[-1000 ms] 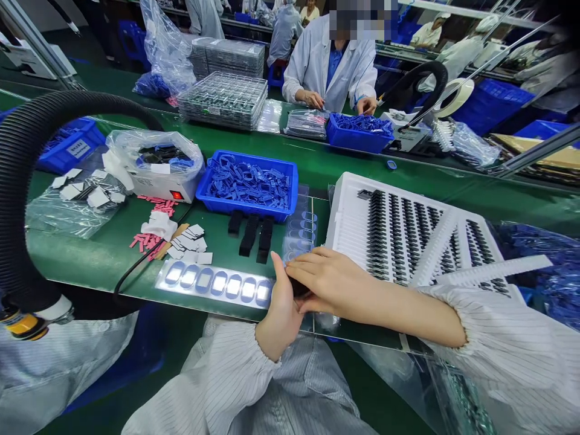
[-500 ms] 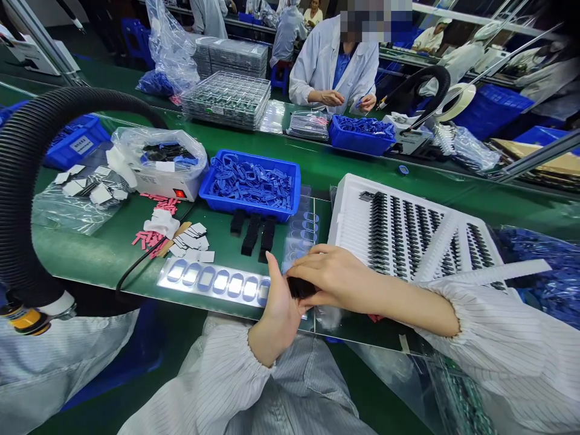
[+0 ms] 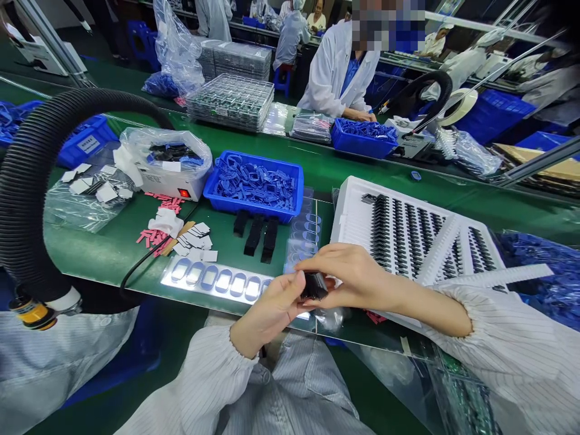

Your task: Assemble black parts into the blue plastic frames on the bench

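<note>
A small stack of black pieces (image 3: pixel 315 286) is held between both hands above the front of the green table. My left hand (image 3: pixel 270 307) grips its left side, thumb on top. My right hand (image 3: pixel 351 277) closes round it from the right and behind. Under and left of my left hand lies a clear sheet with a row of oval blue-rimmed windows (image 3: pixel 209 277). Behind the hands is a second film with oval outlines (image 3: pixel 301 238). Several black stacks (image 3: pixel 269 240) lie in front of a blue bin of blue parts (image 3: pixel 296 208).
To the right a white tray (image 3: pixel 347 202) holds rows of black parts with white strips on top. White and pink pieces (image 3: pixel 197 241) lie left, near a bag-covered white machine (image 3: pixel 174 181). A black hose (image 3: pixel 20 175) arches at far left. A person (image 3: pixel 333 72) works across the table.
My left hand has turned from upright with its thumb raised to a grip on the black stack, which now shows more. The person opposite has leaned and brought their hands together near the blue bin.
</note>
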A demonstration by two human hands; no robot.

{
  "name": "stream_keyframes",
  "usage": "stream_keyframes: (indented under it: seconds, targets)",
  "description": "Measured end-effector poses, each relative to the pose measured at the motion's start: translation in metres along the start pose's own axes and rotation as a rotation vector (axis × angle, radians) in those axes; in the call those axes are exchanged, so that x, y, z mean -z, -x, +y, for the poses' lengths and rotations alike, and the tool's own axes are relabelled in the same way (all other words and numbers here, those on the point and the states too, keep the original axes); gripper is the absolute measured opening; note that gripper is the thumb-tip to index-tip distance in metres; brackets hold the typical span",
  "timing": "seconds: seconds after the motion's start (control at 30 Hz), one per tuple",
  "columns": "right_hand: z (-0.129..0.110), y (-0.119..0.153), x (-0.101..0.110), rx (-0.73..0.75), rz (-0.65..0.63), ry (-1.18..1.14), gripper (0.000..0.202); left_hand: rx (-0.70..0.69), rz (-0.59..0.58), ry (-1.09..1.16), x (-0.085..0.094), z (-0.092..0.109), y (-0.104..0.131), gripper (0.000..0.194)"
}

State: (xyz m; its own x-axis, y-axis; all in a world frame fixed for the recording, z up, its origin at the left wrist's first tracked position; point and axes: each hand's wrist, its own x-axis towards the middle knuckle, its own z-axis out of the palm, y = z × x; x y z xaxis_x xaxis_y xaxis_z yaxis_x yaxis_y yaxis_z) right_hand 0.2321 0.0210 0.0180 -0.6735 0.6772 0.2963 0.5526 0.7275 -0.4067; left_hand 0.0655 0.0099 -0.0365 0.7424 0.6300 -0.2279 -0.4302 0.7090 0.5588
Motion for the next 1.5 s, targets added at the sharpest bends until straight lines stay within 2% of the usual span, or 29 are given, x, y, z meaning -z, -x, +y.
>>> stream_keyframes:
  seconds: [0.23, 0.37, 0.6, 0.8, 0.97, 1.07, 1.13, 1.3, 1.5]
  targets:
    - [-0.003, 0.006, -0.002, -0.036, -0.045, 0.01, 0.05, -0.021, 0.029, -0.103, 0.0, -0.002, 0.0, 0.039]
    - [-0.006, 0.005, 0.0, -0.034, -0.072, -0.018, 0.041, -0.022, 0.057, -0.144, 0.0, -0.001, 0.001, 0.046]
    - [-0.008, 0.001, 0.003, -0.033, -0.063, -0.108, 0.039, -0.078, -0.016, -0.174, -0.001, 0.001, -0.001, 0.038]
    - [-0.008, -0.001, 0.004, -0.012, -0.048, -0.084, 0.036, -0.088, -0.065, -0.156, 0.0, 0.0, 0.001, 0.045]
    - [-0.013, -0.004, 0.005, -0.015, -0.061, -0.06, 0.03, -0.082, -0.036, -0.192, -0.002, 0.002, 0.001, 0.035]
    - [-0.014, -0.007, 0.005, 0.01, -0.08, -0.064, 0.038, -0.136, -0.017, -0.19, -0.003, 0.002, 0.001, 0.031]
    - [-0.013, -0.008, 0.005, 0.024, -0.09, -0.073, 0.042, -0.143, -0.001, -0.196, -0.004, 0.003, 0.001, 0.032]
    - [-0.012, -0.01, 0.002, 0.036, -0.092, -0.091, 0.024, -0.1, 0.003, -0.179, -0.004, 0.004, 0.002, 0.045]
    - [-0.013, -0.013, -0.002, 0.051, -0.039, -0.092, 0.031, -0.178, 0.051, -0.18, -0.003, 0.002, 0.002, 0.039]
